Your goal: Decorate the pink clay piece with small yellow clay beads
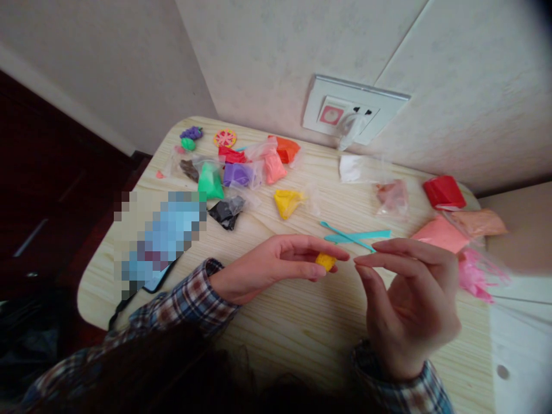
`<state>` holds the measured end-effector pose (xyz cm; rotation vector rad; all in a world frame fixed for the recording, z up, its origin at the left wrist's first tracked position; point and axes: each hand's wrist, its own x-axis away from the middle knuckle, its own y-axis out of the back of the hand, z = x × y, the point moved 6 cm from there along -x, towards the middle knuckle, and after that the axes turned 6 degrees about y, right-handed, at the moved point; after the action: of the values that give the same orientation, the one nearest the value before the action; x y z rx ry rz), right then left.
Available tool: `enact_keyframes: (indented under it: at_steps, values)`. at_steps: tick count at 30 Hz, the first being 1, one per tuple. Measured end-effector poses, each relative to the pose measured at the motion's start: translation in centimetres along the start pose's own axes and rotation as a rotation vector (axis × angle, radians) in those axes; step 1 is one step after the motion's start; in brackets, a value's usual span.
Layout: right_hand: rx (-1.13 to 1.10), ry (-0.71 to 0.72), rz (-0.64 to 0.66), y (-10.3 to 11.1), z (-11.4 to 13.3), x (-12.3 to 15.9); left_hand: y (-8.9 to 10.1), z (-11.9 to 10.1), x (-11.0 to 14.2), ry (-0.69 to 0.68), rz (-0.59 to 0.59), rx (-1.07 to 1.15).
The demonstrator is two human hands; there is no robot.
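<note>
Between the thumb and fingers of my left hand is a small lump of yellow clay with a rough-looking surface. Just to its right, my right hand is closed in a pinch, fingertips together and apart from the lump. Whatever the pinch holds, if anything, is too small to make out. Beyond both hands, a thin blue modelling tool lies crossed over a flat blue tool. An opened bag of yellow clay rests farther back on the table.
Bags of green clay, purple clay, black clay and white clay lie around the wooden table. Small clay grapes and a round pizza-like piece sit at the back left. A phone lies left.
</note>
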<state>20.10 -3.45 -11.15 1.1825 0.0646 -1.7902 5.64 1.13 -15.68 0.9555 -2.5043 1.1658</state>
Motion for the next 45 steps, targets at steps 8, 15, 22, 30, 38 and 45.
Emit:
enact_keyframes:
  at_steps: [8,15,22,30,38,45]
  values:
    - [-0.134,-0.113,-0.008,-0.1,-0.4,0.1,-0.2,-0.3,-0.1,-0.046,0.028,0.075]
    - [-0.214,-0.268,0.078,-0.6,-0.4,0.4,-0.1,0.2,-0.1,0.019,0.0,0.091]
    - [-0.305,-0.33,0.062,-0.6,-0.6,0.5,-0.1,-0.2,0.0,-0.022,0.013,0.018]
    - [-0.391,-0.365,0.115,-1.2,-0.8,0.7,-0.1,-0.3,-0.2,-0.068,0.019,0.041]
    - [-0.425,-0.394,0.183,-1.4,-0.7,0.7,-0.2,-0.5,-0.2,-0.091,0.043,0.072]
    - [-0.448,-0.375,0.212,-1.6,-0.5,0.6,-0.2,-0.5,-0.1,-0.091,0.042,0.092]
